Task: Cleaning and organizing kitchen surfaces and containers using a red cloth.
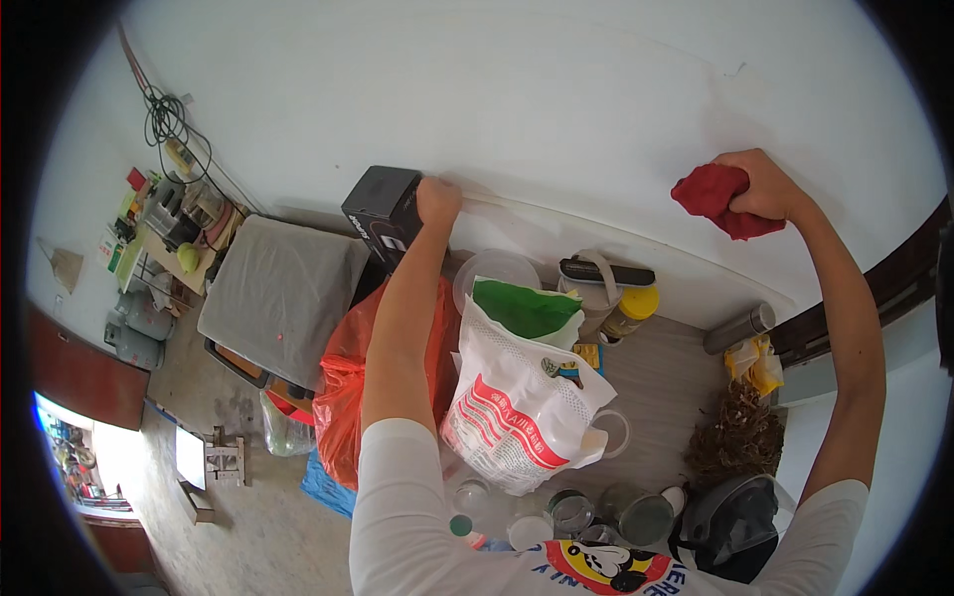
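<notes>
My right hand [768, 190] grips a bunched red cloth [712, 195] at the white wall [566, 97], on the right. Up to the left, my left hand [439, 201] is closed at the right edge of a black cardboard box [381, 203] that bears writing; its fingertips are hidden. Between my arms stands a white printed bag [514, 417] with a green inside showing at its top. A red plastic bag [339, 425] lies partly behind my left forearm.
The wooden tabletop [656, 387] carries a yellow-lidded jar [633, 305], a metal flask [738, 328], dried plant matter [734, 436] and several glass jars [570, 510] near my chest. A grey-covered object [283, 290] stands left. Coiled cable [165, 119] hangs on the wall.
</notes>
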`<state>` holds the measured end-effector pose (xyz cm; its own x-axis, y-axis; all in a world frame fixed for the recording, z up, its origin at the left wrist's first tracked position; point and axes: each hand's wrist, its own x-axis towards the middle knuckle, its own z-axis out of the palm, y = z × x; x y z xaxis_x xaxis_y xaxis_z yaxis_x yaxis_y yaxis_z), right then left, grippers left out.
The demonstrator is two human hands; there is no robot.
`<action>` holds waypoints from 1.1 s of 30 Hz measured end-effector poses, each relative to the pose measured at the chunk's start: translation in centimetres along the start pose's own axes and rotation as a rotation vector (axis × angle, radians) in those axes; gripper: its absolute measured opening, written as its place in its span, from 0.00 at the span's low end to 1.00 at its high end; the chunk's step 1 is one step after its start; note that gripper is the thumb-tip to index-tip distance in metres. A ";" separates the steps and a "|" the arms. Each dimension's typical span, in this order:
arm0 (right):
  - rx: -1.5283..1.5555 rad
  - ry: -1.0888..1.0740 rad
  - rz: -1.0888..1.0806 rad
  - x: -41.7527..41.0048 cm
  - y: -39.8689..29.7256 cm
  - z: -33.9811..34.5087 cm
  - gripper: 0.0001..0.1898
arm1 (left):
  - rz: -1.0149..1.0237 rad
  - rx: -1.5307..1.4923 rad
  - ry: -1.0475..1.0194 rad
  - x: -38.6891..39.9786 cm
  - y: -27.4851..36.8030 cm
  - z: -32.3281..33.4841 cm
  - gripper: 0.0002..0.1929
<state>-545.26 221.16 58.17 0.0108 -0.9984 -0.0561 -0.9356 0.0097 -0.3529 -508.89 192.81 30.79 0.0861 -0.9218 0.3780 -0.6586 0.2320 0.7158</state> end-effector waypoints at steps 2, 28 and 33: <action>-0.005 0.002 -0.017 0.1 0.2 0.2 0.25 | 0.026 -0.011 -0.032 0.3 -0.7 -0.2 0.12; -0.026 0.052 -0.062 -0.9 -0.4 0.1 0.21 | 0.319 -0.062 -0.410 -4.0 -2.8 -5.4 0.26; -0.044 0.035 -0.078 -0.4 0.1 0.1 0.24 | 0.195 -0.323 -0.423 -1.6 -3.8 -3.0 0.26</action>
<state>-545.28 221.55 58.07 0.0728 -0.9973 0.0030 -0.9471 -0.0701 -0.3133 -504.30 194.31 29.18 -0.3654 -0.8811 0.3003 -0.3643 0.4322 0.8249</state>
